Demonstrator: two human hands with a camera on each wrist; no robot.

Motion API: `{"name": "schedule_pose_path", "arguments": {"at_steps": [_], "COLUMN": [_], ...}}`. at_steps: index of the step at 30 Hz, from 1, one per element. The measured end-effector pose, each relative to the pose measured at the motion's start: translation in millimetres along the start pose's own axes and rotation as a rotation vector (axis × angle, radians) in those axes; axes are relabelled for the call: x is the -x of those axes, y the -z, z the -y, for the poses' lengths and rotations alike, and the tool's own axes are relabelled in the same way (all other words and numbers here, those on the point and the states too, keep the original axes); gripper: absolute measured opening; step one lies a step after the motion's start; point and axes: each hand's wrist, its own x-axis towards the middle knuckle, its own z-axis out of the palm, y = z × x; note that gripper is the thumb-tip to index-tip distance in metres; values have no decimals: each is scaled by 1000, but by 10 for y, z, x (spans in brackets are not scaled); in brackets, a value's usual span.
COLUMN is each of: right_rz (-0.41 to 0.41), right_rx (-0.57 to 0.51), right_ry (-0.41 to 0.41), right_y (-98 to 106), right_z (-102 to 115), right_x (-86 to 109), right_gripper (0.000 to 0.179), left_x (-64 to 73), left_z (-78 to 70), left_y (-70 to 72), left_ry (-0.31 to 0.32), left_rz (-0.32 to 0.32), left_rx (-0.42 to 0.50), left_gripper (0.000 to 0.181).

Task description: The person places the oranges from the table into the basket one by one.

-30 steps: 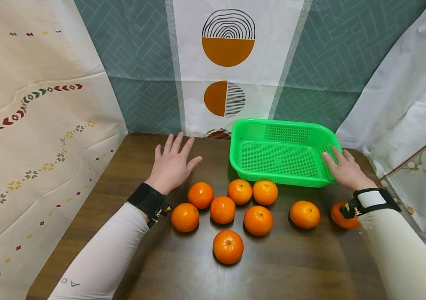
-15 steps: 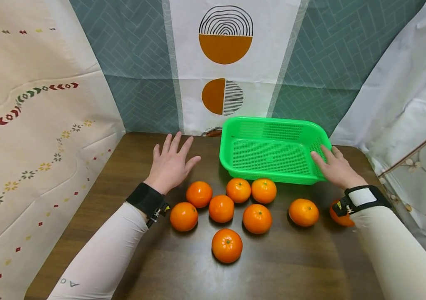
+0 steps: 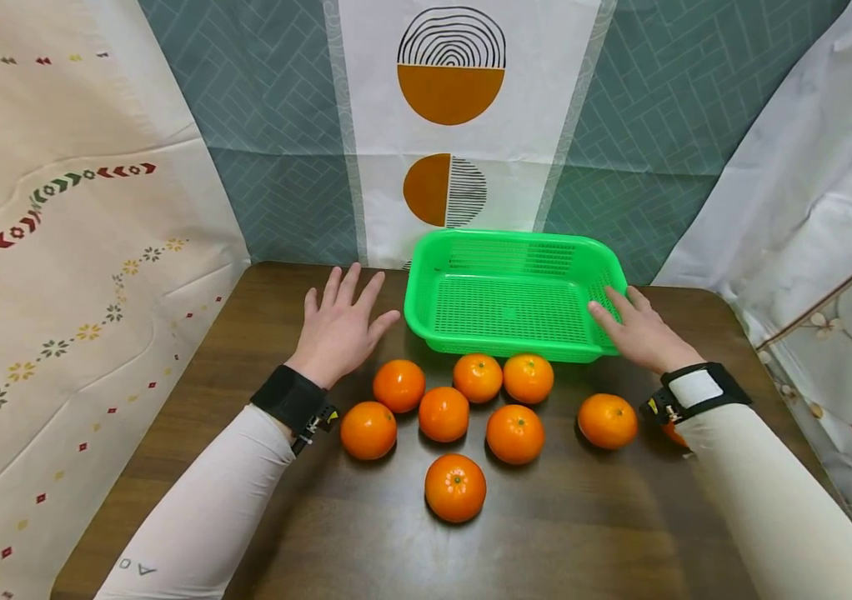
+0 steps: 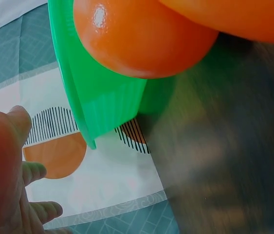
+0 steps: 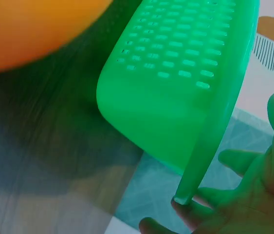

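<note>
A green plastic basket with perforated walls stands at the back of the table, nothing in it. At its right end my right hand touches the rim with extended fingers. The right wrist view shows those fingers right at the end of the basket's rim. My left hand is spread, palm down, just left of the basket, and holds nothing. Several orange mandarins lie in front of the basket; one mandarin is near my left wrist. Another mandarin is mostly hidden under my right wrist.
The front mandarin lies nearest me, and a separate mandarin lies off to the right. Two mandarins sit close to the basket's front wall. A patterned cloth hangs behind the dark wooden table, with light curtains at both sides.
The basket has slid left along the back of the table, with my right hand moving left at its right end. My left hand and the mandarins have stayed in place.
</note>
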Motion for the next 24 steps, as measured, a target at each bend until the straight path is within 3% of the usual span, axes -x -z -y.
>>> {"name": "schedule_pose_path", "arguments": {"at_steps": [14, 24], "right_rz": [17, 19], "right_rx": [-12, -2], "right_ry": [71, 98], "right_y": [-156, -240], "right_z": [327, 429], "right_x": [-48, -93], "right_gripper": [89, 86], "left_x": [19, 24], "left_z": [4, -15], "left_y": [23, 25], "left_ry": [3, 5], "left_rz": [-6, -4], "left_rx": [-3, -12], "left_gripper": [76, 77]}}
